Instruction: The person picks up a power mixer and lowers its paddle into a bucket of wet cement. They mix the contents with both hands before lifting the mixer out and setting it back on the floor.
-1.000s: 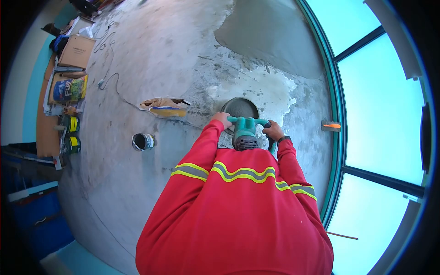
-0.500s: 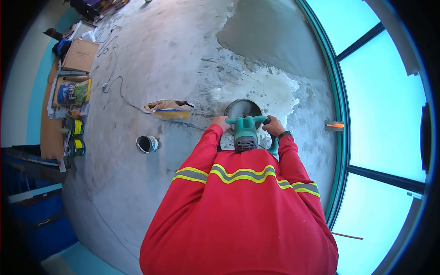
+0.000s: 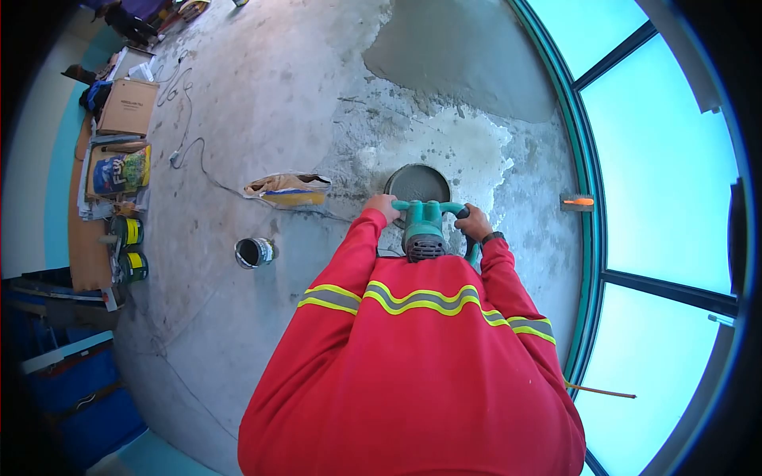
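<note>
A green power mixer [image 3: 424,230] with a dark vented motor end stands upright close to my chest. My left hand [image 3: 382,208] is wrapped round its left handle, and my right hand [image 3: 475,223] grips the dark part of the right handle. Just beyond the handles is a round bucket [image 3: 418,184] holding grey wet mix. The mixer's lower end is hidden behind its body. To the left lie an opened paper bag [image 3: 287,190] and a smaller dark bucket [image 3: 255,252].
Wet grey screed [image 3: 460,55] covers the floor ahead. An orange-handled trowel [image 3: 577,202] rests by the glass wall's green frame [image 3: 589,238]. Boxes [image 3: 128,107], tubs [image 3: 131,231] and a cable [image 3: 205,163] are on the left. Another person [image 3: 127,22] is at the far left.
The view has shifted slightly. More of the grey mix in the bucket shows beyond the mixer, and more of the other person is visible. Both my hands keep their hold.
</note>
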A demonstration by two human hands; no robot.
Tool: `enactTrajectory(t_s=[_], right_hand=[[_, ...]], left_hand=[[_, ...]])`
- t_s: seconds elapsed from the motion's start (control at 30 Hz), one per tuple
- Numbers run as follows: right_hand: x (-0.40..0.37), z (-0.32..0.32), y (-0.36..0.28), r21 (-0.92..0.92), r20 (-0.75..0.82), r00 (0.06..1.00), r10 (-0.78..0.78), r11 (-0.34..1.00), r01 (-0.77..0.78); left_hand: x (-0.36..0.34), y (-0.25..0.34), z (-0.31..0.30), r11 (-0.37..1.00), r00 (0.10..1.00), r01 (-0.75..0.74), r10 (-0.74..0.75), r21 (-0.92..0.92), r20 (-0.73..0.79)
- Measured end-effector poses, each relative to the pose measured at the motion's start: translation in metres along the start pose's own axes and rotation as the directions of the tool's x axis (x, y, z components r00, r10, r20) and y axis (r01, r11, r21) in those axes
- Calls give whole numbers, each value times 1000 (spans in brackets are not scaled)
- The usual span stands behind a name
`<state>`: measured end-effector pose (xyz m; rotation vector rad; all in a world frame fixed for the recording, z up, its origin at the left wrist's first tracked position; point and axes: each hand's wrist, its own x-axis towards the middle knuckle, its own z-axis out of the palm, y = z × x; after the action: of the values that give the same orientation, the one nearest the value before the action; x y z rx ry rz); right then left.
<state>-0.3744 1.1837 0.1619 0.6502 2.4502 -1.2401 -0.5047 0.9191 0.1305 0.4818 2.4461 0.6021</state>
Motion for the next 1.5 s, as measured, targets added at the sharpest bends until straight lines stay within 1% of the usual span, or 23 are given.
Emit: enactTrajectory(t_s=[0.13, 0.23, 0.33, 0.43, 0.47, 0.53, 0.63, 0.73, 0.77, 0.83, 0.87, 0.93, 0.97, 1.03, 1.13, 1.27, 1.5], right_hand=[[-5, 4, 10, 22, 10, 1000, 28, 999, -28], [-3, 9, 23, 18, -13, 998, 56, 998, -55], [-8, 9, 25, 5, -43, 997, 59, 998, -59], [-14, 2, 17, 24, -28, 997, 71, 997, -71], [-17, 0, 14, 35, -50, 997, 53, 998, -51], [-21, -4, 9, 40, -58, 996, 63, 997, -60], [-20, -7, 10, 54, -56, 995, 79, 996, -76], [-20, -6, 10, 62, -50, 995, 81, 995, -78], [-20, -6, 11, 61, -50, 996, 78, 995, -75], [-20, -6, 11, 17, -92, 995, 42, 999, -41], [-19, -5, 13, -8, -110, 994, 22, 1000, -23], [-16, -6, 16, 28, -74, 996, 39, 999, -37], [-16, -6, 16, 47, -55, 997, 48, 998, -45], [-15, -5, 15, 21, -64, 996, 58, 998, -57], [-14, -8, 12, -13, -80, 996, 37, 999, -38], [-16, -9, 8, 16, -65, 998, 23, 1000, -22], [-14, -8, 2, -42, -49, 998, 48, 998, -50]], left_hand=[[-8, 10, -6, 1000, 999, 19, -18, -16, 37], [2, 1, 4, 999, 997, -34, 34, 4, 74], [4, 1, 11, 999, 999, -40, 41, -15, 31], [8, 1, 14, 997, 996, -71, 71, 3, 53], [5, 4, 11, 997, 996, -76, 76, -3, 43], [2, 13, 6, 996, 996, -90, 90, -19, 18], [7, 14, 7, 993, 994, -98, 100, -61, 37], [6, 16, 4, 989, 991, -132, 131, -61, -24], [7, 16, 4, 991, 992, -123, 122, -47, -22], [7, 19, 3, 994, 994, -104, 103, -23, -20], [10, 17, 4, 993, 994, -110, 109, -38, -15], [12, 13, 7, 991, 993, -114, 114, -70, -1], [11, 11, 8, 990, 992, -122, 121, -72, -24], [12, 10, 11, 987, 988, -143, 138, -74, -71], [7, 16, 1, 993, 995, -98, 98, -74, -1], [9, 9, 8, 990, 992, -123, 120, -64, -47], [5, 0, 14, 990, 989, -128, 123, -61, -88]])
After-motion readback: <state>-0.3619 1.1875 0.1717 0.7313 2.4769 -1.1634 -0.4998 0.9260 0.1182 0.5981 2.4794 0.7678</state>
